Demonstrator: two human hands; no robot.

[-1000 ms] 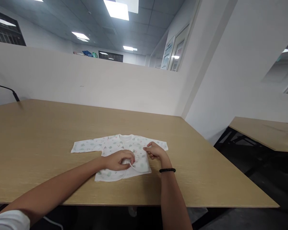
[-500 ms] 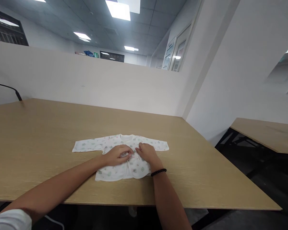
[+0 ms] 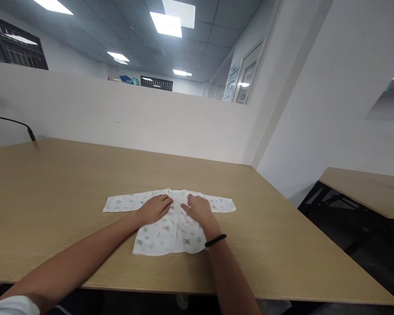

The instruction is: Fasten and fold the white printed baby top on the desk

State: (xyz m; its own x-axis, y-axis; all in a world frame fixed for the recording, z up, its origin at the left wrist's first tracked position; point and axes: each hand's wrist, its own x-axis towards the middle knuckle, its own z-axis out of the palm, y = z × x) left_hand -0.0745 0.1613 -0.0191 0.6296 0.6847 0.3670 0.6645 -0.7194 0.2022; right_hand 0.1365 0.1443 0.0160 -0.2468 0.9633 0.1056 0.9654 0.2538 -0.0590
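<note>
A small white long-sleeved baby shirt (image 3: 159, 238) with a print of little animals and green figures lies spread on the table, its sleeves out to both sides and its hem towards me. Its front edges meet down the middle. My left hand (image 3: 155, 208) rests on the left chest just below the collar, fingers stretched together over the cloth. On the other side of the front opening, my right hand (image 3: 199, 210) touches the cloth, thumb apart from its bent fingers. A black beaded bracelet is on my right wrist. The fabric under both hands is hidden.
The wooden table (image 3: 75, 183) ends at a low white partition (image 3: 144, 120) at the back. A black cable (image 3: 29, 131) comes down at the far left corner. A second table (image 3: 364, 188) stands to the right, beyond a gap.
Both hands have moved up the shirt front from its middle towards the collar, and the left fingers have straightened. The shirt stays spread; the view has tilted slightly upward.
</note>
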